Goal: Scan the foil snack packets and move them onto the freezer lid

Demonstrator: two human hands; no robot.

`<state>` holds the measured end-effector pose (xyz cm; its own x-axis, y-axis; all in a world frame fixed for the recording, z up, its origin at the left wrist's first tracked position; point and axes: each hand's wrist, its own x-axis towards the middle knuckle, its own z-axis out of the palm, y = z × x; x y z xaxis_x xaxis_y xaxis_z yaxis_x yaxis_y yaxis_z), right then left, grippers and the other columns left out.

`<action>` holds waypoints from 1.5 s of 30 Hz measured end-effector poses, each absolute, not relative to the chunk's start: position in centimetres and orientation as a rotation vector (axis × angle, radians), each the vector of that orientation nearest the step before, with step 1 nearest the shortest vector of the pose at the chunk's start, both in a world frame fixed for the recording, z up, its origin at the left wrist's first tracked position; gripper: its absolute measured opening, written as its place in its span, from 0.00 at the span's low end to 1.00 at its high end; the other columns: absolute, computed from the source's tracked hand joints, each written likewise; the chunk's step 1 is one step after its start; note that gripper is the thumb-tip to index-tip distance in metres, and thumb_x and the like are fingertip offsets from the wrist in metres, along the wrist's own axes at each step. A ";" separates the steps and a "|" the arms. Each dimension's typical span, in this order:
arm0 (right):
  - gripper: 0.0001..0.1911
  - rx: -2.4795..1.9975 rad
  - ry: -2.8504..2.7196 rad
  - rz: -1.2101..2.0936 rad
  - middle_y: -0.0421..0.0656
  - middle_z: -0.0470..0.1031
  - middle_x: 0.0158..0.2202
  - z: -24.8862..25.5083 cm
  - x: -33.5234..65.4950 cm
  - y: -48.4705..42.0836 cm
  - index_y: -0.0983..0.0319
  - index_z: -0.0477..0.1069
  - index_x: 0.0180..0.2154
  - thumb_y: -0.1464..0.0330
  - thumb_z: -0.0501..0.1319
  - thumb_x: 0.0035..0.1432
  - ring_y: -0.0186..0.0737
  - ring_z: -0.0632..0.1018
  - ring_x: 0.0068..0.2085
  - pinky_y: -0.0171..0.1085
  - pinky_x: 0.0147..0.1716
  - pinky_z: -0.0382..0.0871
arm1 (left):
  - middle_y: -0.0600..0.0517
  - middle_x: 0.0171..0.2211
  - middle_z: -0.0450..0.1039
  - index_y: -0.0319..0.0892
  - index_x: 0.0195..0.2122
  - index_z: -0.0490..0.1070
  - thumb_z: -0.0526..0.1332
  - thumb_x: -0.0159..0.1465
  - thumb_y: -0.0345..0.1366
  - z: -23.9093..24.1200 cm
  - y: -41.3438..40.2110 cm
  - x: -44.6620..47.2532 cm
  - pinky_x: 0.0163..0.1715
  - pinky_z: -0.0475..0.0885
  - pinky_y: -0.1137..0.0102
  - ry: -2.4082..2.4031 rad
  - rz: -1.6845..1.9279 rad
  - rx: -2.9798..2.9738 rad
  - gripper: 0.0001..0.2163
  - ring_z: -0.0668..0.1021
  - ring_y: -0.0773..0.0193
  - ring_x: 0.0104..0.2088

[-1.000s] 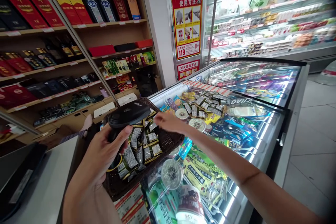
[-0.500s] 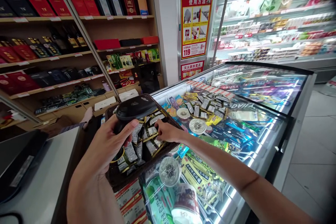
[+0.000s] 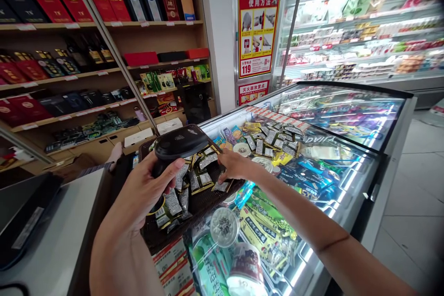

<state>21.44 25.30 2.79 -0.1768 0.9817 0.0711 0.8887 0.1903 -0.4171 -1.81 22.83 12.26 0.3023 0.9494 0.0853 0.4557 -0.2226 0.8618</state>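
My left hand (image 3: 142,196) grips a black barcode scanner (image 3: 180,142) and holds it over a dark woven basket (image 3: 208,203) filled with several small black-and-gold sachets (image 3: 194,178). The basket rests on the glass lid of a chest freezer (image 3: 333,157). My right hand (image 3: 236,166) reaches into the basket's right side, its fingers pinching a sachet (image 3: 222,186) near the rim.
Ice creams and cups lie under the freezer glass. A grey counter (image 3: 52,240) with a dark device lies at lower left. Shelves of boxed goods (image 3: 97,55) fill the left wall, a red fire-hydrant sign (image 3: 258,23) hangs ahead, and an open chiller (image 3: 364,23) stands at right.
My right hand dipped into the basket among the sachets, then drew right with one pinched. The view shifted slightly; the scanner stayed in my left hand.
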 end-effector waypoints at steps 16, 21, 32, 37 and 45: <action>0.10 -1.327 -1.890 0.480 0.41 0.73 0.38 4.4 22.9 25.9 0.62 0.74 0.39 0.76 0.66 0.53 0.33 0.72 0.35 0.33 0.37 0.62 | 0.60 0.17 0.65 0.44 0.31 0.67 0.63 0.51 0.65 12.1 23.2 -1.6 0.18 0.55 0.75 1.274 0.831 1.799 0.26 0.63 0.70 0.18; 0.07 -1.460 -1.730 0.411 0.39 0.70 0.28 4.8 23.8 26.4 0.62 0.72 0.33 0.70 0.58 0.63 0.34 0.69 0.31 0.32 0.32 0.56 | 0.60 0.16 0.65 0.44 0.30 0.68 0.63 0.51 0.64 12.2 23.1 -1.7 0.18 0.55 0.75 1.268 0.812 1.812 0.26 0.63 0.71 0.18; 0.06 -1.575 -1.313 0.173 0.36 0.67 0.23 5.5 25.2 26.5 0.59 0.69 0.33 0.66 0.57 0.62 0.34 0.63 0.25 0.33 0.28 0.51 | 0.60 0.15 0.65 0.45 0.27 0.67 0.63 0.52 0.61 12.3 22.8 -1.6 0.16 0.55 0.75 1.190 0.778 1.838 0.23 0.62 0.71 0.17; 0.07 -1.636 -1.233 0.191 0.36 0.69 0.23 5.3 26.4 27.0 0.58 0.70 0.32 0.63 0.57 0.61 0.35 0.65 0.26 0.33 0.28 0.52 | 0.60 0.15 0.64 0.45 0.27 0.67 0.63 0.52 0.62 12.3 22.8 -1.5 0.16 0.54 0.75 1.186 0.757 1.851 0.23 0.61 0.71 0.17; 0.10 -1.700 -1.227 0.160 0.39 0.74 0.27 4.9 27.4 27.6 0.58 0.72 0.35 0.61 0.57 0.61 0.38 0.72 0.30 0.33 0.30 0.57 | 0.59 0.16 0.65 0.45 0.25 0.66 0.62 0.54 0.63 11.6 23.3 -1.9 0.17 0.57 0.74 1.186 0.748 1.877 0.24 0.64 0.70 0.18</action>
